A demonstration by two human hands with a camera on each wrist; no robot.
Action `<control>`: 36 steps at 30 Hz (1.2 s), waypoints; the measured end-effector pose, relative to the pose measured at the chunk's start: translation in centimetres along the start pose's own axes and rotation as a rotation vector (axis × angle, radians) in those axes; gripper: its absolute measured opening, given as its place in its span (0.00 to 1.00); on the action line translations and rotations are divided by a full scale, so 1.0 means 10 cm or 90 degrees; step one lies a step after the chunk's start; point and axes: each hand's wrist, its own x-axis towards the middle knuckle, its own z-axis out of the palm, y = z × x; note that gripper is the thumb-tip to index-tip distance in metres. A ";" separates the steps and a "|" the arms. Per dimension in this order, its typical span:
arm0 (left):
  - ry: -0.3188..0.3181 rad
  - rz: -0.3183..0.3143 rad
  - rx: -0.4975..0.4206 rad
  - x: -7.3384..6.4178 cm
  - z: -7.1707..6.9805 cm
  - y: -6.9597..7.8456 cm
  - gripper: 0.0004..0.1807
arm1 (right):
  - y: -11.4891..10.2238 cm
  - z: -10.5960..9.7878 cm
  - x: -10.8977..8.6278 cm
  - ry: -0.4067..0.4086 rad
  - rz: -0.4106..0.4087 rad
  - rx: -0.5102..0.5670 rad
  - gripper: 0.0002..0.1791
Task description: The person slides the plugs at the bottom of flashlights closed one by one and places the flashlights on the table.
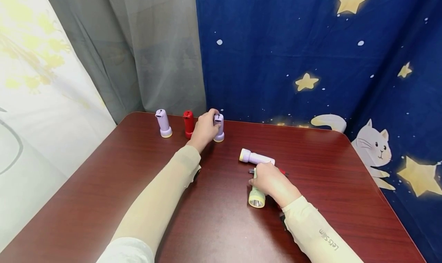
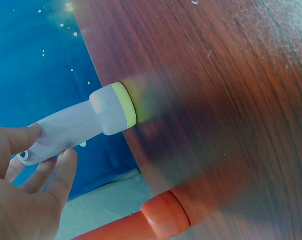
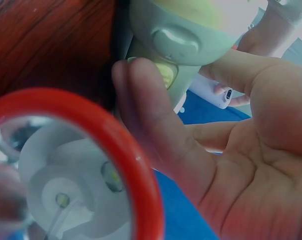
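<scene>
At the back of the table my left hand (image 1: 206, 129) holds a lilac flashlight (image 1: 220, 129) by its upper end, thumb and fingers around it. It stands head-down, its yellow-rimmed head (image 2: 111, 109) against the tabletop. My right hand (image 1: 271, 179) grips a pale green flashlight (image 1: 257, 198) by the body, its lens facing toward me. Just beyond the right hand lies another lilac flashlight (image 1: 256, 157). A red flashlight (image 1: 284, 172) lies mostly hidden beneath the right hand and wrist; its red-rimmed lens (image 3: 148, 200) looms close in the right wrist view.
Left of my left hand a red flashlight (image 1: 188, 124) and a lilac flashlight (image 1: 164, 124) stand head-down in a row along the back edge. A small metal-pronged piece (image 1: 251, 171) shows beside the right hand. Curtains (image 1: 276, 63) hang behind the brown table (image 1: 121, 171).
</scene>
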 end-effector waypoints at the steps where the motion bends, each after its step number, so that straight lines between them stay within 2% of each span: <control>1: 0.001 0.001 0.000 0.00 0.00 0.00 0.24 | 0.00 0.00 0.00 0.000 -0.001 -0.001 0.15; 26: 0.006 0.015 0.027 0.00 -0.03 0.00 0.23 | 0.00 0.00 -0.01 -0.008 -0.010 -0.013 0.15; 31: 0.018 0.018 0.034 -0.05 -0.07 0.02 0.27 | 0.01 0.00 0.00 -0.006 -0.011 -0.008 0.14; 36: 0.021 -0.001 0.035 -0.11 -0.12 0.02 0.32 | 0.01 0.00 -0.01 -0.002 -0.001 0.002 0.14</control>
